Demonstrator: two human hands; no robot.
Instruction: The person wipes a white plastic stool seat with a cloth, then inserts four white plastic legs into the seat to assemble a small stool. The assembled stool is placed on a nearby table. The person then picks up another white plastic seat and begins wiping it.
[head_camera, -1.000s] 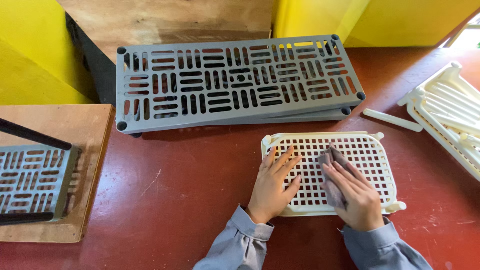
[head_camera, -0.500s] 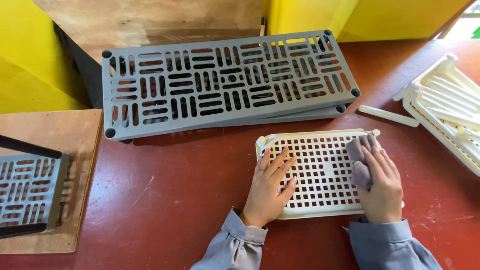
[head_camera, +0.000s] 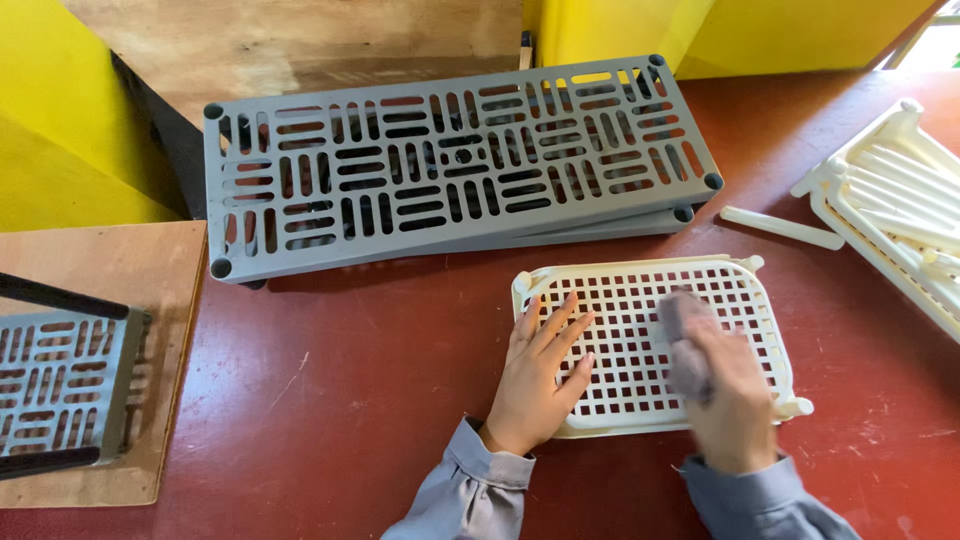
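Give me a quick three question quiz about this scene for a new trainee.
1. True or false: the left hand lies flat on the cream tray.
2. What does the right hand hold: A a cloth, B a brush, C a rod?
3. What lies behind the tray on the red floor?

Key:
1. True
2. A, a grey cloth
3. Stacked grey slotted shelves

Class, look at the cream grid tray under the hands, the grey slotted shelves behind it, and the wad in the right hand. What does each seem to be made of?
Cream grid tray: likely moulded plastic, matte, with uniform square holes. Grey slotted shelves: probably plastic too, with even moulded slots. Wad in the right hand: seemingly soft grey cloth, blurred.
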